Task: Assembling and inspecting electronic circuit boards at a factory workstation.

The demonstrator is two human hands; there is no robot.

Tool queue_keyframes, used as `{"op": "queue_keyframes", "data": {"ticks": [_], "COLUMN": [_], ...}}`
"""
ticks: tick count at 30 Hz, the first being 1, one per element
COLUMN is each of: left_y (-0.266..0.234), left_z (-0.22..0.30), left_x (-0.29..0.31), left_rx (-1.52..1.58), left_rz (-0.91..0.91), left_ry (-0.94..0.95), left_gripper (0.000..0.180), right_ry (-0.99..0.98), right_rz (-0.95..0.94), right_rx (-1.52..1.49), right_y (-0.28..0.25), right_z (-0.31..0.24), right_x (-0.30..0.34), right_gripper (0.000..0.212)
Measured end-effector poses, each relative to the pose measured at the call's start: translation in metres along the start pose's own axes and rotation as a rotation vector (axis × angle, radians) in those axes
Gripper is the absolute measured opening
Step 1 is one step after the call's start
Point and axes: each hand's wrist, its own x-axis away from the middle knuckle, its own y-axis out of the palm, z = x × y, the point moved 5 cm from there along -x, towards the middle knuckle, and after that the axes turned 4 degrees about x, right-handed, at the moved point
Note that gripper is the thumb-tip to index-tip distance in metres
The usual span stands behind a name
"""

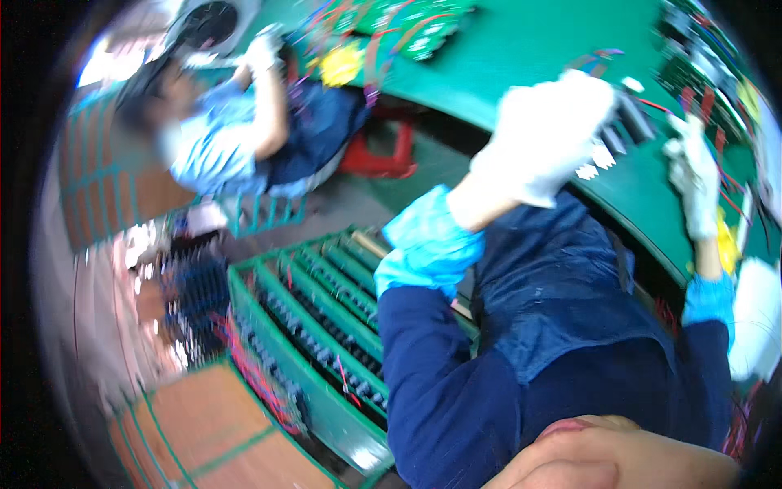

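Note:
My left hand [542, 134], in a white glove, is raised over the near edge of the green table [554, 45]. Its fingers are curled and partly blurred, and what they grip is hidden. Right beside those fingers are dark grey blocks [634, 118] with white connectors [600, 155]; I cannot tell whether they are held or lie on the table. To the right, my gloved right hand [695, 175] is low over the tabletop, fingers stretched and somewhat apart. It is close to red wires [707, 104] that run from a green circuit board [705, 69].
Across the gap at upper left, another person [228, 134] sits working at the table with boards [407, 24] and wires. A green slotted rack [318, 326] filled with dark parts stands at my left. A red stool [379, 155] is under the table, and a brown-panelled crate [212, 416] sits at lower left.

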Motion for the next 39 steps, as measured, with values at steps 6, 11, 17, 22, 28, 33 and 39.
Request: {"op": "queue_keyframes", "data": {"ticks": [6,11,17,22,28,33,39], "left_y": [-0.009,0.042,0.099,0.111,0.099,0.099,0.107], "left_z": [-0.035,-0.06,-0.06,-0.049,-0.03,-0.031,-0.038], "left_x": [0.01,0.063,0.136,0.144,0.124,0.127,0.138], "left_rx": [0.143,0.596,0.896,0.937,0.678,1.225,1.163], "left_rz": [0.206,0.225,0.423,0.216,0.12,0.35,0.32], "left_ry": [-0.29,-0.663,-0.733,-1.131,-0.894,-1.275,-1.18], "left_gripper": [0.021,0.024,0.035,0.037,0.036,0.039,0.043], "right_ry": [0.044,0.036,0.009,-0.043,-0.104,-0.085,-0.179], "right_rz": [-0.197,-0.261,-0.278,-0.322,-0.355,-0.34,-0.349], "right_rx": [0.039,-0.015,0.149,0.064,-0.035,0.074,0.049], "right_y": [0.002,0.026,0.027,0.02,0.013,0.013,0.014], "right_z": [-0.013,-0.032,-0.01,-0.002,0.016,0.021,0.019], "right_x": [0.015,0.027,0.024,0.029,0.026,0.02,0.023], "right_gripper": [0.039,0.045,0.038,0.039,0.038,0.029,0.031]}}
